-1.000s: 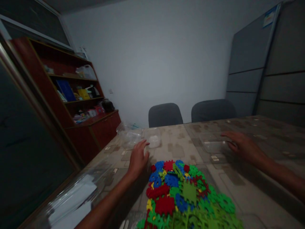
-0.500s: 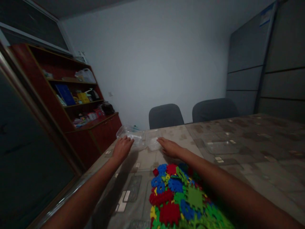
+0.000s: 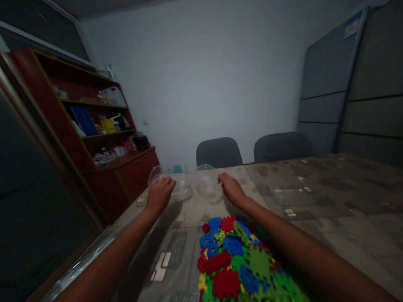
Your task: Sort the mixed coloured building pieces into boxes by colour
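At the far side of the table, my left hand (image 3: 160, 192) is closed on the near rim of a clear plastic container (image 3: 184, 191). A second clear plastic piece (image 3: 206, 186), a shallow container or lid, stands tilted just right of it. The curled fingers of my right hand (image 3: 232, 188) pinch its right edge. Close to me lies a pile of toy gear pieces (image 3: 225, 283) in red, blue, green and yellow, partly covered by my right forearm. Between the hands, the clear plastic is faint and its outlines are hard to follow.
Another clear plastic container or lid (image 3: 291, 196) lies on the patterned tablecloth (image 3: 349, 205) to the right. Two dark chairs (image 3: 218, 152) stand behind the table. A reddish wooden cabinet (image 3: 126, 176) with shelved items is at the left.
My right hand has moved slightly right and up, and the clear piece at its fingers has tilted up. My left hand has shifted a little left, tilting its container.
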Tool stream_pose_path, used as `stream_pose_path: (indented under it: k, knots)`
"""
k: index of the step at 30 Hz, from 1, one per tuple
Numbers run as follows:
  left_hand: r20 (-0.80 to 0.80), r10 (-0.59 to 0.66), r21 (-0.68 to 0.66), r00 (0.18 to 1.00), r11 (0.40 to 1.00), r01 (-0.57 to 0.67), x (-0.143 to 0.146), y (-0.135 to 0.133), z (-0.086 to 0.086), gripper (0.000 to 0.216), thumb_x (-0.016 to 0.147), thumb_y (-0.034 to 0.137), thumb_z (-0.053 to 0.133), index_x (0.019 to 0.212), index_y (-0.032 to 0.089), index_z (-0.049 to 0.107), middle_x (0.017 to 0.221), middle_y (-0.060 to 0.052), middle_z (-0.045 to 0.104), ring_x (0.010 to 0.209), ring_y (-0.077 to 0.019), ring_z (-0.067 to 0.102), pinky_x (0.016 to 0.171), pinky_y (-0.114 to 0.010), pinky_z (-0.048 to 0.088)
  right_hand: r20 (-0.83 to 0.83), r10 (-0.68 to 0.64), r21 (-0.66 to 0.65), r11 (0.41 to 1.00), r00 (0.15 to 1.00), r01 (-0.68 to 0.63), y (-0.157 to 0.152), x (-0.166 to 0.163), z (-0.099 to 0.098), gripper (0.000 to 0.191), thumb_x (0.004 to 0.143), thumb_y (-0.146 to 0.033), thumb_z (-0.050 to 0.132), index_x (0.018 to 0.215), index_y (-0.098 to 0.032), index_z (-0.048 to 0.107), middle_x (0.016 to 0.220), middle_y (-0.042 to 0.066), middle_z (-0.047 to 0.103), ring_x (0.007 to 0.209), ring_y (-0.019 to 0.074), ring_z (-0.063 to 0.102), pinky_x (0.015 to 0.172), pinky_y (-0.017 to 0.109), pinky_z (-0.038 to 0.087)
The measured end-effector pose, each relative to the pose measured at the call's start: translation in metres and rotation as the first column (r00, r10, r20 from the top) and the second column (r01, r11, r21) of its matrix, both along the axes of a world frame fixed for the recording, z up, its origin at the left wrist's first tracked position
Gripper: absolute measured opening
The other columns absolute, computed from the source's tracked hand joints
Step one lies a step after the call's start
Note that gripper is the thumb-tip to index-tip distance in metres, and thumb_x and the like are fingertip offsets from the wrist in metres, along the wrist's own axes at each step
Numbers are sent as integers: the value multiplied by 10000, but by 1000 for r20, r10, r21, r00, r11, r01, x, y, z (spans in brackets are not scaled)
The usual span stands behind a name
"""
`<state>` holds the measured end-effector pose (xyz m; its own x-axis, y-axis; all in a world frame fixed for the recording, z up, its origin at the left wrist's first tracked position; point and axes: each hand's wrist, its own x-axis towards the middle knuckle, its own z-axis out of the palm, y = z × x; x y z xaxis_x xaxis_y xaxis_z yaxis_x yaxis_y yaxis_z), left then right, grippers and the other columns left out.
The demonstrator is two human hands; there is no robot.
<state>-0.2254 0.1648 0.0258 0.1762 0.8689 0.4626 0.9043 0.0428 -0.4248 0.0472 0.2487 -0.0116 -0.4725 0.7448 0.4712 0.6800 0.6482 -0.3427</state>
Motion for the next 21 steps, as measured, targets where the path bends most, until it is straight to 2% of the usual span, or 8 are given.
stream_pose_path:
  k: [4, 6, 9, 13, 15, 17, 19, 21]
  knots:
    - [89, 15, 106, 996, 994, -25, 3, 1, 7, 261, 941, 107, 434, 1029, 160, 674, 991, -146, 714, 929, -314, 649, 733, -373, 442, -160, 16, 69, 998, 987, -5, -8, 49, 12, 143, 953, -205, 520, 986, -174, 656, 1056, 70, 668, 975, 209, 629, 881, 397, 513]
    - [145, 15, 153, 989, 988, -38, 4, 1, 11, 268, 955, 152, 420, 1019, 158, 681, 967, -147, 726, 894, -313, 660, 705, -357, 438, -224, 25, 83, 997, 974, -7, -19, 87, 18, 231, 868, -119, 424, 814, -198, 635, 917, 66, 676, 913, 213, 629, 866, 365, 496]
    - [229, -2, 211, 973, 976, -48, 5, 0, 15, 286, 974, 218, 409, 989, 163, 690, 947, -138, 742, 851, -295, 674, 683, -332, 445, -295, 10, 62, 998, 955, 9, -41, 154, 28, 221, 783, -194, 384, 701, -231, 587, 800, 55, 662, 815, 230, 633, 786, 351, 501]
    - [319, -74, 275, 945, 961, -17, 13, 0, 20, 281, 976, 266, 421, 1001, 186, 690, 1008, -112, 754, 877, -255, 687, 694, -289, 466, -331, -29, -17, 1000, 943, 25, -71, 242, 33, 248, 765, -368, 452, 586, -249, 577, 749, 83, 688, 759, 271, 653, 714, 364, 510]
    - [344, -138, 302, 929, 953, 30, 24, 0, 22, 272, 972, 278, 434, 1003, 195, 691, 1036, -103, 756, 908, -246, 691, 728, -282, 477, -330, -48, -70, 997, 943, 27, -80, 279, 25, 312, 756, -462, 498, 531, -257, 568, 721, 115, 689, 716, 291, 650, 683, 379, 513]
    - [357, -218, 322, 908, 942, 99, 39, -1, 23, 266, 966, 280, 447, 992, 191, 697, 1021, -103, 760, 900, -245, 698, 746, -285, 484, -280, -76, -199, 980, 957, 20, -84, 308, 10, 367, 743, -547, 566, 506, -268, 579, 743, 151, 702, 730, 313, 656, 693, 392, 514]
    - [362, -308, 335, 880, 924, 186, 60, -3, 25, 270, 963, 279, 453, 981, 180, 704, 970, -104, 763, 836, -240, 707, 728, -286, 492, -232, -86, -317, 949, 969, 8, -84, 329, -8, 399, 751, -599, 601, 515, -279, 625, 818, 180, 729, 805, 338, 679, 740, 404, 519]
    - [357, -403, 344, 843, 895, 283, 83, -8, 25, 273, 964, 276, 456, 980, 174, 709, 921, -97, 765, 764, -225, 706, 708, -285, 500, -241, -97, -358, 934, 966, 5, -82, 341, -22, 408, 769, -636, 595, 567, -294, 690, 931, 189, 752, 917, 358, 692, 817, 418, 519]
